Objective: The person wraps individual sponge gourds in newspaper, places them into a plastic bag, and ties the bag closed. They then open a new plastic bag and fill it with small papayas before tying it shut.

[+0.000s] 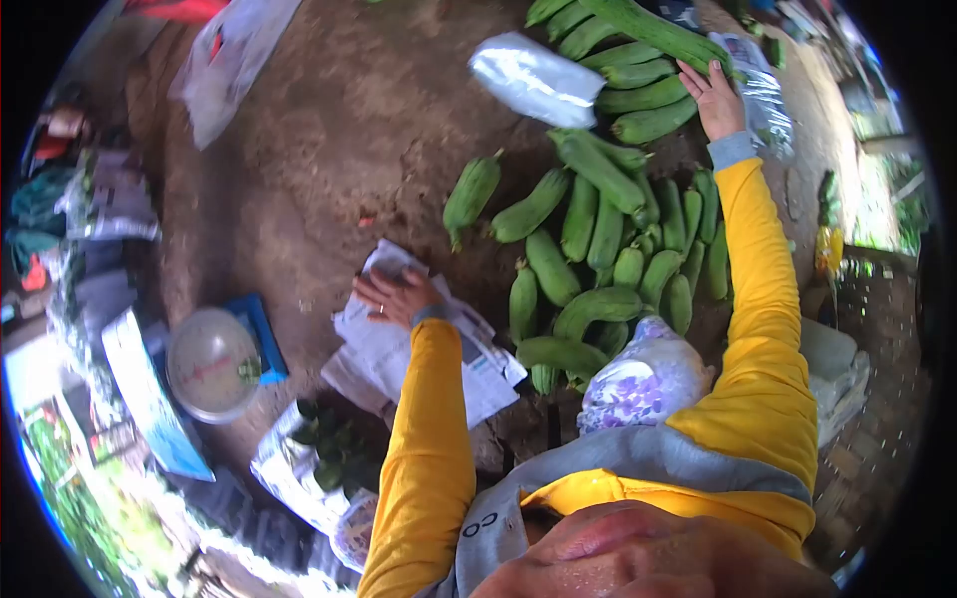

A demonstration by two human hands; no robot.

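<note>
My left hand (397, 297) lies flat with fingers spread on a stack of printed paper sheets (478, 374). My right hand (716, 105) reaches forward to the end of a long green gourd (658, 32), its fingers outstretched and touching it. That gourd rests across a row of similar gourds (648, 95). Between my arms is a loose heap of shorter green gourds (603, 234); one gourd (473, 194) sits apart on its left side. Left of the row is a clear plastic roll or bag (536, 78).
A scale with a round pan (212, 364) stands at the left. Beside my left arm, a bag of dark green produce (329, 448) lies on the ground. Another clear plastic bundle (758, 95) is beyond my right hand, and a white plastic bag (229, 70) is at upper left.
</note>
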